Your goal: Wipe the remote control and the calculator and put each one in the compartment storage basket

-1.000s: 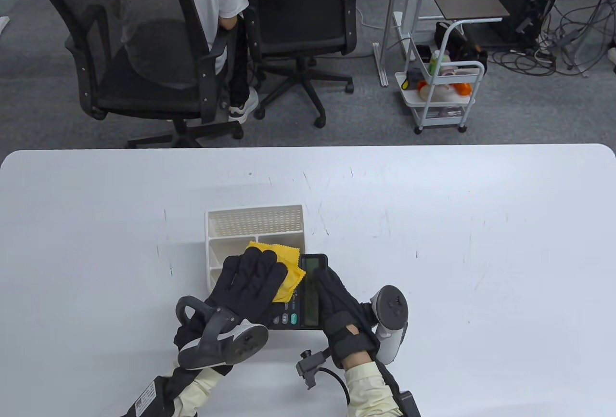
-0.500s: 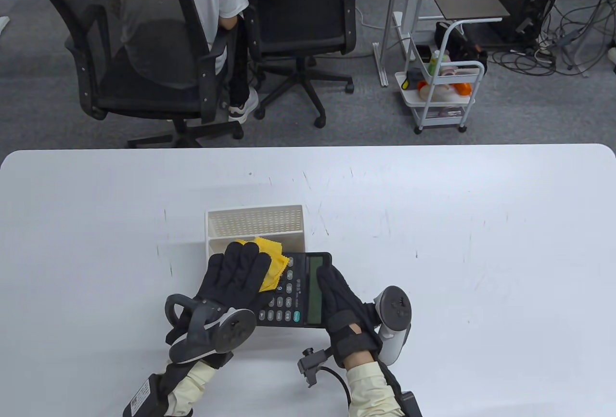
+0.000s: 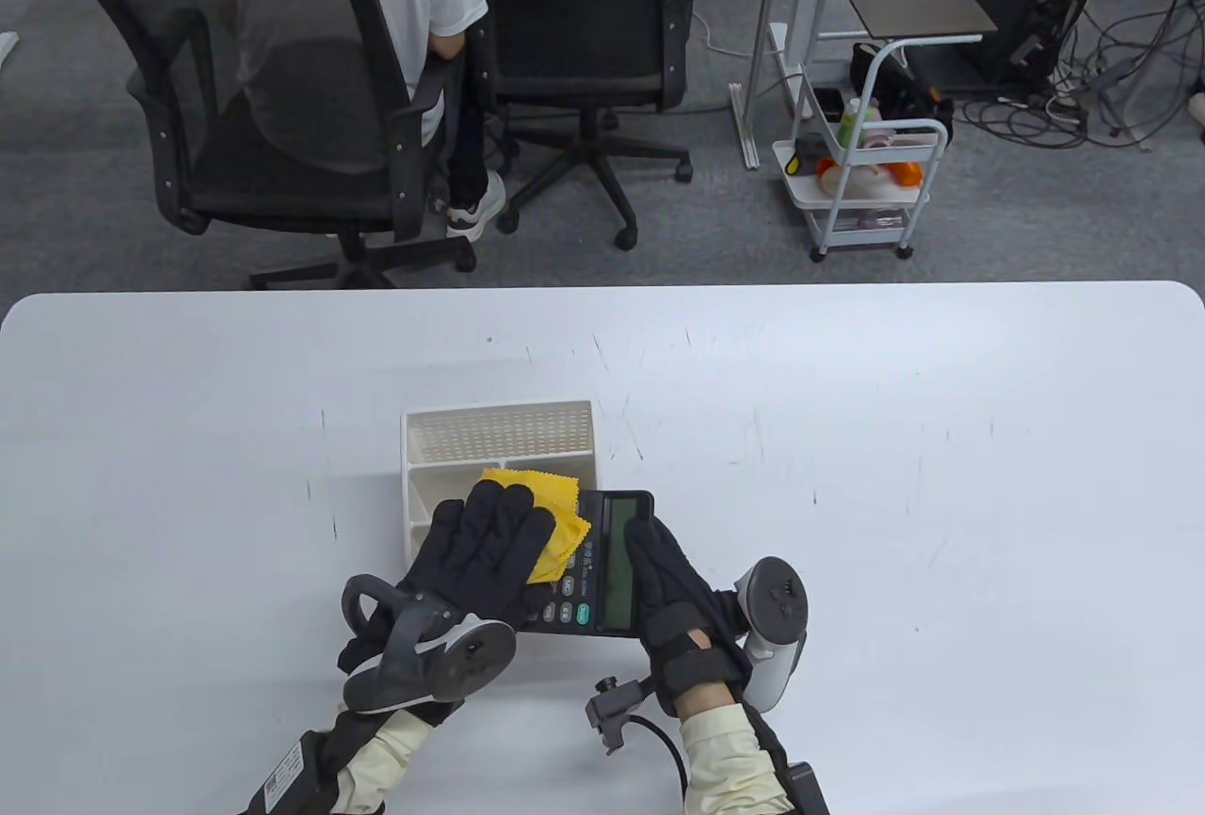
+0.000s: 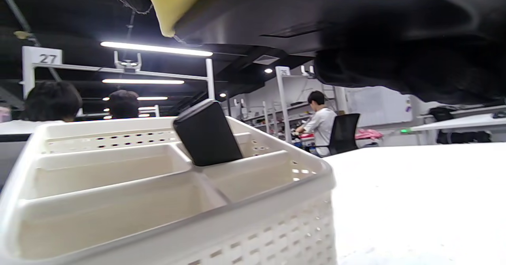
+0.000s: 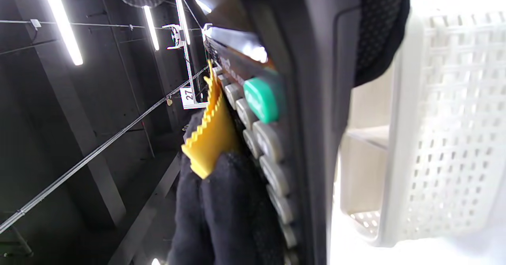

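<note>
Sliding rightward again over the calculator held by the right hand, the flat-fingered left hand presses the yellow cloth above the white counter.

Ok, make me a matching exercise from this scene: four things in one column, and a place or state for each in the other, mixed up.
Things:
1. yellow cloth
2. calculator
3. remote control
4. storage basket

Places or states:
A. stands tilted in a basket compartment
B. sits on the white table
C. pressed on the keys under the left hand
D. gripped at the display end by the right hand

Pairs: 1-C, 2-D, 3-A, 4-B
</note>
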Demonstrator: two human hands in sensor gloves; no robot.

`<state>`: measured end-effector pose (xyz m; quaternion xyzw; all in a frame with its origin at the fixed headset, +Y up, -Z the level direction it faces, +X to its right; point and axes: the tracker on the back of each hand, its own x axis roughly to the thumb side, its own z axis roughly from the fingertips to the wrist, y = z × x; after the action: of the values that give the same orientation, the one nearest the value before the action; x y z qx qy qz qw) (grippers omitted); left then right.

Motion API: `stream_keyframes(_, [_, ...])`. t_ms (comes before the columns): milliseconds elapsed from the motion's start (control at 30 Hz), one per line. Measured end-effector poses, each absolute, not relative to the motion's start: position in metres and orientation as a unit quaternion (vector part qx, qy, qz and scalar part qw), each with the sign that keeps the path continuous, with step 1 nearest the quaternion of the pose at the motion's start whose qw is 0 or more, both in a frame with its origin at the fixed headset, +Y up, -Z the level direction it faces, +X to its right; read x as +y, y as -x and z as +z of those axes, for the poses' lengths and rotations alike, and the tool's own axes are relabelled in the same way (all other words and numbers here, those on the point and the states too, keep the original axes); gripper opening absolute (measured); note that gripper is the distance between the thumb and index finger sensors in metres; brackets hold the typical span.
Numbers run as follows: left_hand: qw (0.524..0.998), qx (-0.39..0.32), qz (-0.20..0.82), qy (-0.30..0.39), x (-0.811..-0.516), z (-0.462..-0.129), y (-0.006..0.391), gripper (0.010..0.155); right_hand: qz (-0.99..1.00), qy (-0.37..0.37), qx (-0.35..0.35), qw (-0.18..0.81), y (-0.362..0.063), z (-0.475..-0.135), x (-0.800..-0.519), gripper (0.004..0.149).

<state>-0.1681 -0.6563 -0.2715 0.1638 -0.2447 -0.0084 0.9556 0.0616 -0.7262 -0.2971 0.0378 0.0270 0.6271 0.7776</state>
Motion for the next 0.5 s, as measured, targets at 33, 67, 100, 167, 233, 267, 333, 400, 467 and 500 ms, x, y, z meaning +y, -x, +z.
stream_keyframes(33, [0.959,-0.232,-0.001,-0.162,-0.655,-0.272,0.172,0.061,0.618,-0.033,0.025,0.785,-0.062,-0.297,-0.727,0.069])
stream_keyframes(67, [0.962,-0.223,0.008,-0.158,-0.653,-0.273,0.174,0.061,0.611,-0.029,0.023,0.791,-0.063,-0.297,-0.727,0.070])
stream_keyframes(100, [0.963,-0.219,0.015,-0.155,-0.652,-0.273,0.176,0.061,0.608,-0.027,0.019,0.793,-0.064,-0.297,-0.727,0.070])
stream_keyframes(167, [0.964,-0.216,0.022,-0.153,-0.652,-0.274,0.177,0.061,0.605,-0.019,0.005,0.796,-0.068,-0.296,-0.726,0.069])
stream_keyframes(233, [0.962,-0.226,0.018,-0.153,-0.654,-0.273,0.174,0.061,0.603,-0.009,-0.006,0.798,-0.073,-0.296,-0.726,0.069])
stream_keyframes(267, [0.959,-0.238,0.014,-0.156,-0.655,-0.272,0.171,0.061,0.597,-0.002,-0.010,0.802,-0.076,-0.296,-0.727,0.070])
stream_keyframes(333, [0.954,-0.256,0.001,-0.158,-0.656,-0.270,0.164,0.061,0.572,0.021,-0.020,0.820,-0.082,-0.296,-0.730,0.070])
stream_keyframes(400, [0.953,-0.261,-0.009,-0.154,-0.657,-0.269,0.159,0.061,0.559,0.031,-0.026,0.828,-0.086,-0.296,-0.733,0.070])
stream_keyframes(467, [0.950,-0.272,-0.026,-0.151,-0.660,-0.266,0.152,0.061,0.556,0.040,-0.035,0.829,-0.090,-0.296,-0.734,0.070])
stream_keyframes(500, [0.947,-0.279,-0.036,-0.157,-0.661,-0.265,0.149,0.061,0.556,0.044,-0.041,0.829,-0.091,-0.296,-0.734,0.070])
